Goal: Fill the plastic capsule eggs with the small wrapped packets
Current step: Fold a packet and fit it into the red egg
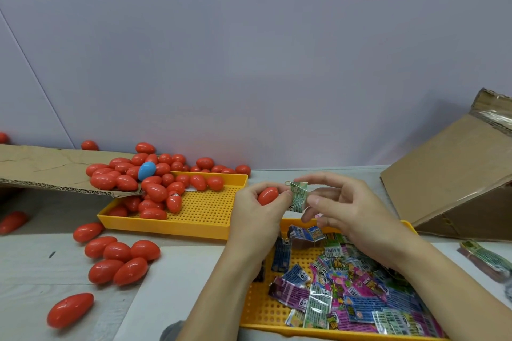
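Nearest us sits the packet tray (250, 310), its heap of wrapped packets (346, 293) right under our wrists, so a refill is a short reach down. Just above it we work at mid-air: our left hand (257, 210) curls round a red egg (268, 195), which looks closed, and its fingertips also pinch the left edge of a green packet (298, 196). Our right hand (352, 207) pinches the packet's top, likely to fold it small enough to fit. To the left lie loose eggs (122, 260) on the table, probably set aside. Beyond, the egg tray (205, 218) catches eggs spilling off a cardboard flap (41, 169); one is a blue egg (146, 170). A box (454, 174) leans far right.
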`<state>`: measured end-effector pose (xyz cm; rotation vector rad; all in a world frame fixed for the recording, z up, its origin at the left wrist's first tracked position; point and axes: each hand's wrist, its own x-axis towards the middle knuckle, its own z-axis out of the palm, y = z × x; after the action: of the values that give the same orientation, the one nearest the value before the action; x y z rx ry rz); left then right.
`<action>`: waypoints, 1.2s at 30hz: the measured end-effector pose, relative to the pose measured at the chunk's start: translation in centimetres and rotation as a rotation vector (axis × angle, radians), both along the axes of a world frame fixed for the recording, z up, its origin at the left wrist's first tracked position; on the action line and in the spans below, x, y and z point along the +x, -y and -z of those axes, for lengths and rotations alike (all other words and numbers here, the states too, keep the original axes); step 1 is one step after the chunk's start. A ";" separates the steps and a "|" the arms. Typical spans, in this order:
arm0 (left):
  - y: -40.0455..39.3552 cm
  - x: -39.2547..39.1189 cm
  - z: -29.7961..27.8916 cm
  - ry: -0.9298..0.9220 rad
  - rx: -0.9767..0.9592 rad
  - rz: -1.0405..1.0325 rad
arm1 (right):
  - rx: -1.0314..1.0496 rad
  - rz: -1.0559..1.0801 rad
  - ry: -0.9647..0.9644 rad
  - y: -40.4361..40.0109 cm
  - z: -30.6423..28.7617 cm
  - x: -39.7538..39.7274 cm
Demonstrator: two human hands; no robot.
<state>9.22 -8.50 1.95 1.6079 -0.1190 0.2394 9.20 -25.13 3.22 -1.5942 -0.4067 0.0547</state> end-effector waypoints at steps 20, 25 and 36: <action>0.1 -0.3 -0.2 -0.009 -0.038 0.083 | -0.090 0.275 0.232 0.2 0.2 0.5; 0.1 -0.4 -0.3 -0.001 -0.043 0.102 | -0.120 0.353 0.266 0.1 0.4 0.6; 0.0 -0.3 -0.3 -0.005 -0.061 0.098 | -0.076 0.300 0.256 -0.4 -0.5 -0.3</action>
<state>8.89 -8.52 2.26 1.5374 -0.1843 0.1621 8.94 -24.75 3.74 -1.7278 -0.3613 -0.3700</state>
